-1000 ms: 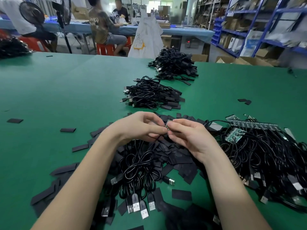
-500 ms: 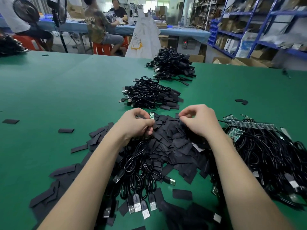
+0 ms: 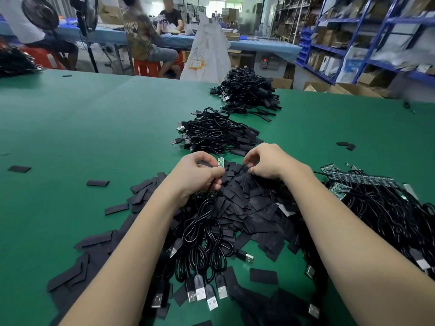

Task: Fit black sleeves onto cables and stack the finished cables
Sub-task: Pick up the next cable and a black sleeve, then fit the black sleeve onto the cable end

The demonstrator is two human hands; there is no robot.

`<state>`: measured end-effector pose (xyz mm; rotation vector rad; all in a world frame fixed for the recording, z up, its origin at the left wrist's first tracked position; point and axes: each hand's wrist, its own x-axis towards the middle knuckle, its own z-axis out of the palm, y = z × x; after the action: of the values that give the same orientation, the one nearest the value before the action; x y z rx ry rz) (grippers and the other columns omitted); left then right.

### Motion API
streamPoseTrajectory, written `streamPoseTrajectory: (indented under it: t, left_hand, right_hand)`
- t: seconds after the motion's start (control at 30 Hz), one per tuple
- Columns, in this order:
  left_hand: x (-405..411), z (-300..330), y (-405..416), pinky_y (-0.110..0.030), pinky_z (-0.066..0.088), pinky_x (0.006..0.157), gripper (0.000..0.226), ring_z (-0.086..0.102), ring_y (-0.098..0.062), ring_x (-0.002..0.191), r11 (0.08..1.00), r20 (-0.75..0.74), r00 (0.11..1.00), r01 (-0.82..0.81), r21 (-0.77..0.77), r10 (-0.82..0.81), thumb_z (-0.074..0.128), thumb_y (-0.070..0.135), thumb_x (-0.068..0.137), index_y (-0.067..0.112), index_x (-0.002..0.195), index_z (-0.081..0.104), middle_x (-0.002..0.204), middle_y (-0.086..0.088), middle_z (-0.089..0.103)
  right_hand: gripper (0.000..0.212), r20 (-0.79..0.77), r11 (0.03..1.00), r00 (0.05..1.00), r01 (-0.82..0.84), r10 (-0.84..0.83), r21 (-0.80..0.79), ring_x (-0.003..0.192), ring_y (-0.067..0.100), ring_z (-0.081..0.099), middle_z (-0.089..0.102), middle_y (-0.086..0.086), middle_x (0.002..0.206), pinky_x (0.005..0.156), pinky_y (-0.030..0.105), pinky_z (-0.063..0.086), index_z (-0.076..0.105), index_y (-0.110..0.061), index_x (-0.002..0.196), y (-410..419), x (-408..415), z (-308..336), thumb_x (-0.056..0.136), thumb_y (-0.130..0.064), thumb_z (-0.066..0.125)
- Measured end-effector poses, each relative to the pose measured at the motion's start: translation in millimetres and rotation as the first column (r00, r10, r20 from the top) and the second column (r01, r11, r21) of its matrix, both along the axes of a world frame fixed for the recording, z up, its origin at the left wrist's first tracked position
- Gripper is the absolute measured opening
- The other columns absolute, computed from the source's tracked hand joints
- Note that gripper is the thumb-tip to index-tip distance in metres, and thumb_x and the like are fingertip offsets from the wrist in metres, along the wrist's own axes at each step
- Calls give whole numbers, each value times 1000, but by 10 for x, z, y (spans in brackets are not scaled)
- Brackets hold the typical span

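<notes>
Left hand [image 3: 196,175] pinches a small green circuit board [image 3: 220,162] at a cable's end, upright above the sleeve pile [image 3: 237,184] on the worktop [image 3: 94,128]. Right hand [image 3: 266,161] curls fingertips on the pile — sleeve held or not, cannot tell. Risk: flat sleeves overlap, so two may lift together, or one snags the board's corner.

Single head view, looking forward and down, close over green table [image 3: 94,128] (far shelving visible)

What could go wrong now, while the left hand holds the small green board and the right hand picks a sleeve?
1. The right hand may pinch several black sleeves together, since they overlap in the pile.
2. The green board stands bare above the left hand; its trailing cable could snag the loops below.
</notes>
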<state>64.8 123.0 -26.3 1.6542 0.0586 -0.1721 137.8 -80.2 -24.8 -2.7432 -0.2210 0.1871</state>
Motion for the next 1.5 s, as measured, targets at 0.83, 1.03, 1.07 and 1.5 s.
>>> streamPoseTrajectory:
  t: [0.83, 1.03, 1.07, 1.5]
  left_hand:
    - [1, -106, -199, -22, 54, 56, 10, 59, -11, 53, 992, 36, 991, 126, 15, -127, 71, 7, 92, 12, 92, 62, 71, -6, 59]
    - [-16, -111, -237, -20, 51, 54, 8, 57, -11, 50, 987, 42, 987, 151, 59, -154, 68, 7, 94, 12, 93, 63, 64, -5, 62]
    - [-22, -106, -237, -19, 50, 54, 7, 56, -12, 50, 985, 40, 986, 159, 65, -162, 68, 7, 94, 12, 94, 64, 62, -4, 62]
    - [-61, -25, -255, -17, 51, 56, 5, 57, -8, 59, 939, -37, 948, 309, -148, -317, 66, 9, 95, 12, 94, 71, 75, -1, 65]
  right_hand:
    - [14, 4, 462, 987, 72, -162, 884, 76, 23, 77, 79, -3, 96, 56, 24, 56, 58, -25, 112, 9, -810, -85, 104, -14, 53]
    - [19, -115, 142, 987, 131, -115, 981, 89, 33, 77, 77, 9, 102, 72, 26, 60, 68, -17, 111, -12, -987, -164, 96, -7, 67]
    - [21, -121, 110, 986, 134, -110, 985, 91, 35, 76, 77, 10, 103, 73, 26, 60, 69, -17, 112, -17, -1004, -173, 95, -5, 67]
    - [35, -225, -200, 967, 199, -118, 959, 93, 15, 75, 78, 10, 102, 77, 20, 58, 72, -4, 108, -64, -1034, -172, 74, -8, 75]
